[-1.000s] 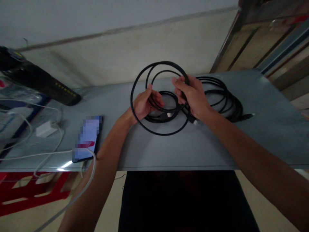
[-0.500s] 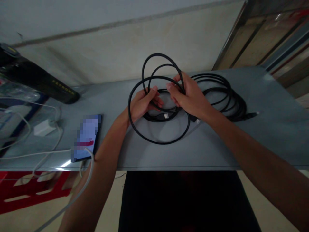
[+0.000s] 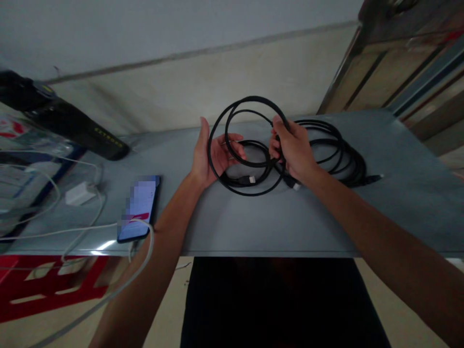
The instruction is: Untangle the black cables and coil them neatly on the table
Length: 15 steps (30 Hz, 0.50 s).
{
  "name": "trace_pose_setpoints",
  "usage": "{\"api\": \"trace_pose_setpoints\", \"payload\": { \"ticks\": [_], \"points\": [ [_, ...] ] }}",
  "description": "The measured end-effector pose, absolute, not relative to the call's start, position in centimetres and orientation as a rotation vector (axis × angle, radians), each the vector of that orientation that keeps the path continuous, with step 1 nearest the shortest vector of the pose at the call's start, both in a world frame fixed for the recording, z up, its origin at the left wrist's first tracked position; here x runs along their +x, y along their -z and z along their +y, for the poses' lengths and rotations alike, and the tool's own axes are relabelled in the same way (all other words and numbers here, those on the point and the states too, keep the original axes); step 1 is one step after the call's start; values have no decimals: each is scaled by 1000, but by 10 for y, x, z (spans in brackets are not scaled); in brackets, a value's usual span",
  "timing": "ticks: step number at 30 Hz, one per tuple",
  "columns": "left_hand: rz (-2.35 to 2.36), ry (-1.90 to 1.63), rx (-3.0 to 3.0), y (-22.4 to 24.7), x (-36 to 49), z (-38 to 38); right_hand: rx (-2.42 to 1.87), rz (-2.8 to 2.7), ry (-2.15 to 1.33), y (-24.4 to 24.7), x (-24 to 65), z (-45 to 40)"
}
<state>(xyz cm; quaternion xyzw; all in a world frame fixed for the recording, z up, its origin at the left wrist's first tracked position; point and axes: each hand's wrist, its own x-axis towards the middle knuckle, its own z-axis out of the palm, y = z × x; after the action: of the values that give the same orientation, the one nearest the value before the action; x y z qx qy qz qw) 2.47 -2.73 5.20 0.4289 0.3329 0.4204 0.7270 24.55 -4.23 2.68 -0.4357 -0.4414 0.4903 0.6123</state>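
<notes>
The right hand (image 3: 292, 147) is closed around a gathered part of the looped black cable (image 3: 254, 99), its thumb pressed over the strands and its fingers curled beneath. The left hand (image 3: 215, 157) is open, palm toward the loops, with the thumb pointing up and the fingers spread and slightly bent. The loops cross in front of its palm and fingers; whether they touch the skin is hard to tell.

The held loops hang above the gray table (image 3: 235, 227), between the two hands. Beneath them, a smaller black cable coil (image 3: 257, 143) lies on the tabletop, partly hidden by the loops and the left fingers. A black plug (image 3: 247, 180) with a pale tip shows inside the lower part of the loops, and a second plug (image 3: 292, 182) sits just below the right hand. Beyond the right wrist lies a larger black coil (image 3: 357, 164), a connector (image 3: 373, 179) pointing away to the right.

Near the left forearm, a smartphone (image 3: 139, 210) lies face up, its screen lit and partly pixelated, with a white cable (image 3: 150, 241) crossing its lower part. Farther left are a white charger (image 3: 80, 193) and a black bottle (image 3: 90, 133) with yellow lettering, tilted in the view.
</notes>
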Motion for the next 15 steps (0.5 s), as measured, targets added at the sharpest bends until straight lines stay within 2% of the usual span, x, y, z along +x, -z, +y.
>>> {"api": "trace_pose_setpoints", "payload": {
  "ticks": [15],
  "points": [
    [856, -1011, 887, -49, 30, -23, -993, -1030, -1192, -27, 251, -42]
  ]
}}
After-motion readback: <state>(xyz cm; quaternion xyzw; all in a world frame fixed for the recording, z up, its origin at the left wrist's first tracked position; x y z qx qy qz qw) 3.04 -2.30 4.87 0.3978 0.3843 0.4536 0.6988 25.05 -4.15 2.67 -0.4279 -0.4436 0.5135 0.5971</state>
